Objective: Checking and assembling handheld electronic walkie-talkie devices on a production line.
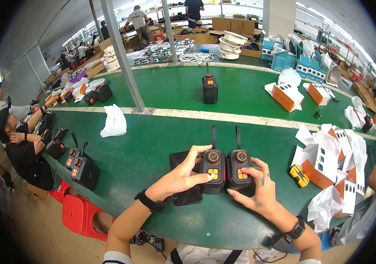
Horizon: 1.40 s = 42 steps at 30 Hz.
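Two black box-shaped portable speakers stand side by side on the green table, each with a round orange-ringed knob, orange buttons and a wrist strap. My left hand (183,176) is closed around the left speaker (213,165), its thumb on the orange buttons and its index finger by the top. Against the right speaker (237,165), my right hand (256,187) is closed at the side, a finger on its buttons and the thumb low at its front. Beneath my left hand lies a flat black phone-like slab (189,197), partly hidden.
More speakers (84,169) stand at the left and one (210,88) on the far table. Opened white-orange boxes (324,160) and a yellow-black gadget (299,175) lie at the right. A metal post (124,57) rises ahead; red stools (82,215) and a co-worker (25,149) are at left.
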Tool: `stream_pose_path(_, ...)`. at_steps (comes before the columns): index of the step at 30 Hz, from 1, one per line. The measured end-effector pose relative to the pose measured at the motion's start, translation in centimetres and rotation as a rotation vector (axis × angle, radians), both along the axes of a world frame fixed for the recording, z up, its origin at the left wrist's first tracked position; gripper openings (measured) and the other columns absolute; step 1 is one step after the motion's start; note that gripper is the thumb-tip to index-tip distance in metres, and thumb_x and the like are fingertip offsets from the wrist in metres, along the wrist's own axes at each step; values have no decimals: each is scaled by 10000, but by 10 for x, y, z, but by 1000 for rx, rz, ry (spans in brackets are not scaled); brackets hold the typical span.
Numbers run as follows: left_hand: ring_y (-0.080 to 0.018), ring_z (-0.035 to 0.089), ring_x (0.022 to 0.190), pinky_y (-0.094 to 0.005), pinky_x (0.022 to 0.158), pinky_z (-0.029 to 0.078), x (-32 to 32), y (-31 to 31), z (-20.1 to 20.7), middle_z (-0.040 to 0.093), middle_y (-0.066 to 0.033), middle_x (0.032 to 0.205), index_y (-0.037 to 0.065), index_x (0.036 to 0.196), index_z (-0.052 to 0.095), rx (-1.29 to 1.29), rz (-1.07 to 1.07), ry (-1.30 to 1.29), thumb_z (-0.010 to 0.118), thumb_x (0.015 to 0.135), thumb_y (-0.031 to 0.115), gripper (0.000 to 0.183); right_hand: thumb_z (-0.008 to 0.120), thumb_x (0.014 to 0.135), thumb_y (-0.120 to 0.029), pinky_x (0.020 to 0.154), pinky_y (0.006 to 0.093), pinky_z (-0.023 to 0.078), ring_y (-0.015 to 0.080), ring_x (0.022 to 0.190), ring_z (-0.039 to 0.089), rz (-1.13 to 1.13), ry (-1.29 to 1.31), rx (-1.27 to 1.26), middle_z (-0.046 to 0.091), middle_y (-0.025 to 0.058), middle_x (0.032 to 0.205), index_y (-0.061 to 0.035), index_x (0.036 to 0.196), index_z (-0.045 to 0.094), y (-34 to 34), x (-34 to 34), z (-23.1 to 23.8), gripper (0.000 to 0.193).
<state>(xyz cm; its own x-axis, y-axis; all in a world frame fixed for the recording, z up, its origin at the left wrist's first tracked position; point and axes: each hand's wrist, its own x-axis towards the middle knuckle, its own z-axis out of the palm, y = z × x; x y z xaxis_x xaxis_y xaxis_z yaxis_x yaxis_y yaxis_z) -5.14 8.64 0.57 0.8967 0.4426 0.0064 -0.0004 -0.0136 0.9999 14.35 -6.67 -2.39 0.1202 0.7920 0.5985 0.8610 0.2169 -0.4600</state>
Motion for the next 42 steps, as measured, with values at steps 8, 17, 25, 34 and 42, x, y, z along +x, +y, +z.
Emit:
stream_pose_path(8, -244, 348, 1298, -345, 959, 457, 0, 0, 0, 311, -141, 1404, 70, 1419, 205, 5, -3, -11, 605, 855, 43, 692, 777, 700, -305, 678, 398, 547, 352, 892, 645, -162, 67, -46, 423, 213, 1325, -118, 1224, 459, 3, 12, -3, 641)
stream_pose_path(17, -259, 350, 1287, -368, 958, 479, 0, 1, -3, 314, -134, 1393, 78, 1413, 211, 54, 9, -4, 604, 860, 32, 680, 769, 704, -293, 713, 401, 545, 368, 946, 628, -166, 81, -48, 415, 222, 1332, -120, 1233, 446, 4, 15, -3, 644)
stream_pose_path(25, -292, 294, 1343, -377, 958, 485, -1, -2, -2, 299, -151, 1414, 72, 1415, 206, 75, 17, -1, 601, 865, 40, 678, 768, 706, -294, 726, 408, 545, 374, 956, 623, -161, 119, -77, 417, 221, 1327, -115, 1235, 433, 4, 14, -3, 650)
stream_pose_path(34, -301, 322, 1337, -405, 1002, 427, -1, 0, -10, 346, -160, 1393, 68, 1422, 200, 64, 29, 28, 631, 871, 88, 699, 767, 709, -293, 728, 410, 543, 380, 965, 616, -154, 118, -70, 407, 224, 1332, -112, 1235, 434, 4, 14, -3, 648)
stream_pose_path(42, -275, 369, 1310, -418, 1018, 398, 0, 1, -8, 379, -155, 1364, 70, 1387, 246, 1, -39, 21, 665, 855, 126, 679, 764, 718, -292, 745, 408, 539, 386, 992, 603, -143, 119, -69, 396, 236, 1335, -112, 1245, 426, 3, 15, -3, 652)
